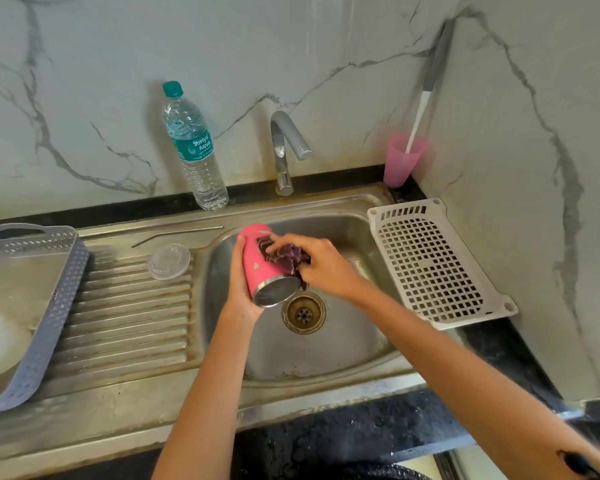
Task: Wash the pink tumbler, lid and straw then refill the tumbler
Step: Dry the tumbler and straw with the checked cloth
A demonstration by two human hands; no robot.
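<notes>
The pink tumbler (255,259) is held tilted over the steel sink (357,341), its steel rim facing me. My left hand (238,289) grips its side from the left. My right hand (321,263) holds a dark purple scrub cloth (284,256) pressed against the tumbler's right side. The clear lid (168,260) lies on the ribbed drainboard. Behind it, a thin metal straw (177,234) rests on the sink's back ledge. A full water bottle (193,147) with a teal cap stands at the wall.
The tap (286,147) stands behind the basin, with no water visible. The drain (303,312) lies below the tumbler. A white perforated tray (437,261) sits on the right counter, a grey basket (39,306) at far left, a pink cup (402,161) with a brush in the corner.
</notes>
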